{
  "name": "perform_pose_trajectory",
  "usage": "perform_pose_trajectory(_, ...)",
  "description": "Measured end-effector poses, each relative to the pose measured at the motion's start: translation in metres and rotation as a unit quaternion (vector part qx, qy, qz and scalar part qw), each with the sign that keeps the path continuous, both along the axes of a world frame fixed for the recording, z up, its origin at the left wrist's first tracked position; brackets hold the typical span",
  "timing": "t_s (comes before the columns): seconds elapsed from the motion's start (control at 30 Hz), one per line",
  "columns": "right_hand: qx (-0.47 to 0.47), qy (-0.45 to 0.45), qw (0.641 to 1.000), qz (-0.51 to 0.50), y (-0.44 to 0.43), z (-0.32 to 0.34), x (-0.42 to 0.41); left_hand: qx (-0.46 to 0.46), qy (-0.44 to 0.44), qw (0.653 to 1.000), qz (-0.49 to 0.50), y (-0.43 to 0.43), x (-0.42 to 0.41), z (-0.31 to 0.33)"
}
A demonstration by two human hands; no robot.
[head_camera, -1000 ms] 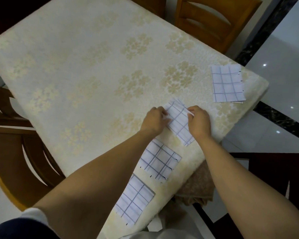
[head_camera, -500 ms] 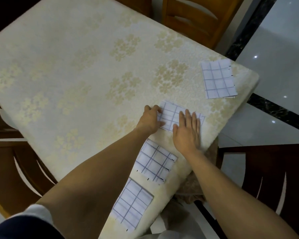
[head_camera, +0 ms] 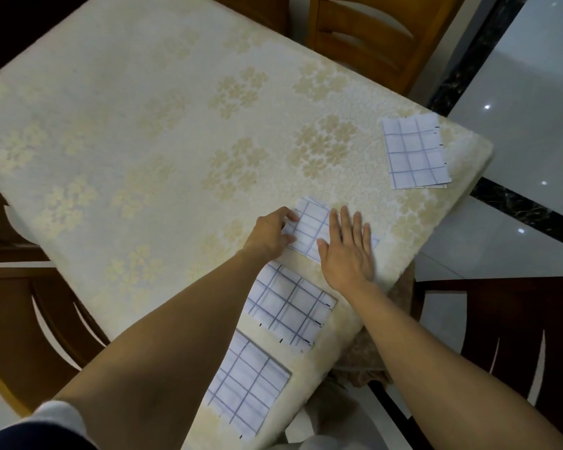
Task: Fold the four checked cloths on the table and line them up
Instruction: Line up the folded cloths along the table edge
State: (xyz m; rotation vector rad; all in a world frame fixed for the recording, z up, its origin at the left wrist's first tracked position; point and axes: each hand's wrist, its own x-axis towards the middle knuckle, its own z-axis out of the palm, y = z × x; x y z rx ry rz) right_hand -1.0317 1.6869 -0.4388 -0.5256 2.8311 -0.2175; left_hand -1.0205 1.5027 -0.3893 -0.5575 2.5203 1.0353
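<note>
Wooden chair at far left, off the surface. The nearest cloth lies folded flat at the near edge, partly under the left forearm, touched by neither hand. The left hand sits further along that edge with its fingers curled onto the left edge of the third cloth; it looks like a pinch or pin on that edge, though the thumb grip is partly hidden. The second cloth lies folded flat between the two forearms, just short of both hands and apart from them. The third cloth is between and under the hands, on the near edge, next in the row after the second. The right hand is spread flat, fingers straight, palm down on the right part of that cloth, covering it; only a sliver shows past the fingers. The fourth cloth is folded at the right-hand corner, well apart from both hands and out of line with the other three. Handling, by my judgement: thin, light, limp fabric that slides easily on the textured cover, holds a crease only if pressed, and isn't fragile. Best taken by a corner or a folded edge with a fingertip pinch, the other palm flat on top to stop it creeping. The fourth likely needs dragging in beside the third.
</note>
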Motion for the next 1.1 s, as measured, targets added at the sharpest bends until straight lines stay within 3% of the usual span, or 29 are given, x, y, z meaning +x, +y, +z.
perform_pose_trajectory(0.07,0.005,-0.001,1.000,0.008,0.002,-0.002,0.001,-0.016,0.002,1.000,-0.008,0.001,0.003,0.001)
perform_pose_trajectory(0.13,0.009,0.009,1.000,0.014,0.004,-0.003,0.002,-0.150,0.027,0.987,-0.060,0.005,0.007,0.000)
perform_pose_trajectory(0.2,0.014,0.018,1.000,0.015,0.004,-0.004,0.003,-0.280,0.110,0.943,-0.146,0.017,0.007,-0.002)
perform_pose_trajectory(0.3,0.024,0.026,0.999,0.013,0.002,-0.005,0.004,-0.203,0.150,0.931,-0.263,0.041,-0.001,-0.012)
perform_pose_trajectory(0.43,0.020,0.032,0.999,0.003,0.003,-0.007,0.004,-0.114,0.061,0.963,-0.236,0.054,-0.006,-0.032)
perform_pose_trajectory(0.6,0.010,0.030,0.999,-0.031,0.018,-0.009,0.006,-0.229,0.058,0.933,-0.271,0.038,-0.005,-0.044)
perform_pose_trajectory(0.73,0.020,0.035,0.998,-0.046,0.035,-0.008,0.012,-0.252,0.065,0.927,-0.270,0.039,-0.004,-0.047)
perform_pose_trajectory(0.87,0.032,0.015,0.998,-0.044,0.047,-0.003,0.017,-0.304,-0.007,0.920,-0.247,0.040,-0.007,-0.034)
perform_pose_trajectory(0.97,0.036,-0.025,0.999,-0.023,0.053,0.006,0.013,-0.368,-0.042,0.894,-0.254,0.042,-0.012,-0.013)
perform_pose_trajectory(1.1,-0.033,-0.068,0.996,-0.050,0.056,0.042,0.012,-0.376,0.010,0.885,-0.275,0.047,0.000,0.028)
